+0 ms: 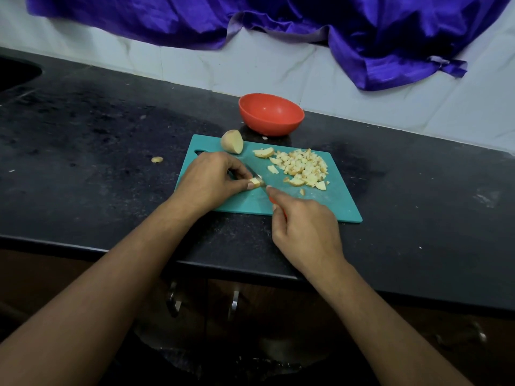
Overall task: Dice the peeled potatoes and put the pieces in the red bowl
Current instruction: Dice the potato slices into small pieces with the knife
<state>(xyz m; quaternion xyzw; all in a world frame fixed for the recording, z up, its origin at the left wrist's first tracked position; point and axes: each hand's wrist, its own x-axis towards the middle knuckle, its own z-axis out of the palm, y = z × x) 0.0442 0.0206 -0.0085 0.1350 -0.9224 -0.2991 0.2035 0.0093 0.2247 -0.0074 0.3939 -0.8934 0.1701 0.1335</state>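
Left hand (214, 176) pinches a tiny potato piece (255, 181) mid cutting board (334, 201), right hand (303, 227) grips the knife (257, 176) right against it. Piece that small, one slip probably nicks a fingertip (250, 186). Diced pile (302, 168) sits on the board's right side; red bowl (271, 114) just behind the board looks empty.

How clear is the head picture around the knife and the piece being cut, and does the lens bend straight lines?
Head view: the light is dim and even, without glare. The counter edge bows, so the wide lens distorts. The knife blade is dark and slightly blurred; the potato piece in the left hand shows, but small. The cupboards below are in shadow.
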